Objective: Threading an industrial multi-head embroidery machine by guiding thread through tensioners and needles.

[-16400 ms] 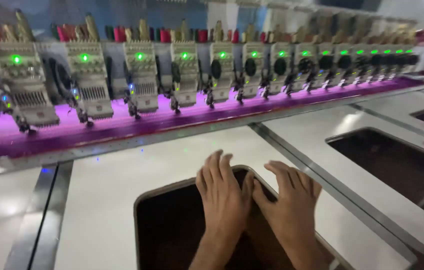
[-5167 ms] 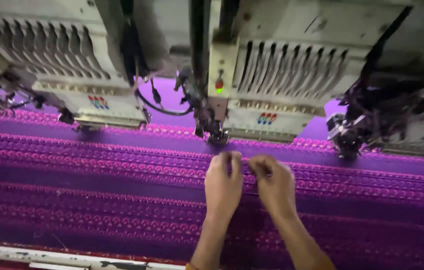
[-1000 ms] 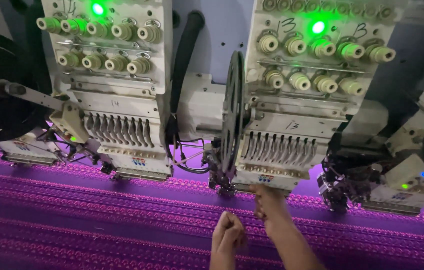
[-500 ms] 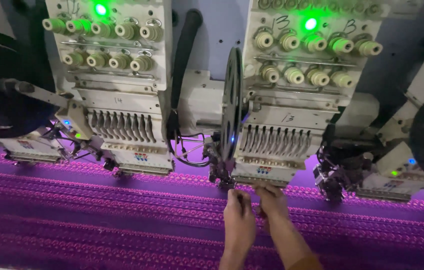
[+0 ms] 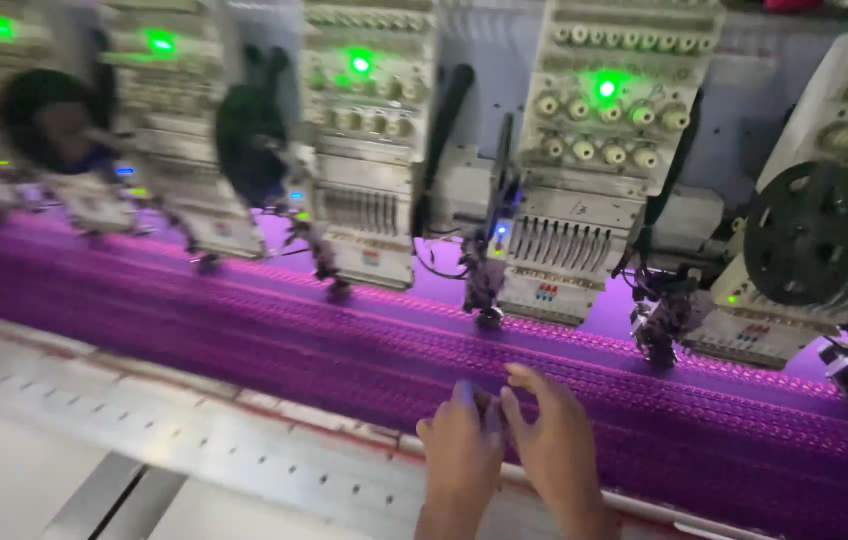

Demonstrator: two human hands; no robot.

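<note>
L hand & R hand touched over purple cloth; fingers curled, grip unclear, nothing seen held.

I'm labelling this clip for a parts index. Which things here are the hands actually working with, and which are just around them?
In hand:
left hand and right hand, fingertips together over the purple fabric; what they pinch is too small to tell.

Just around:
embroidery heads with green lights
black wheel
perforated metal rail
</note>
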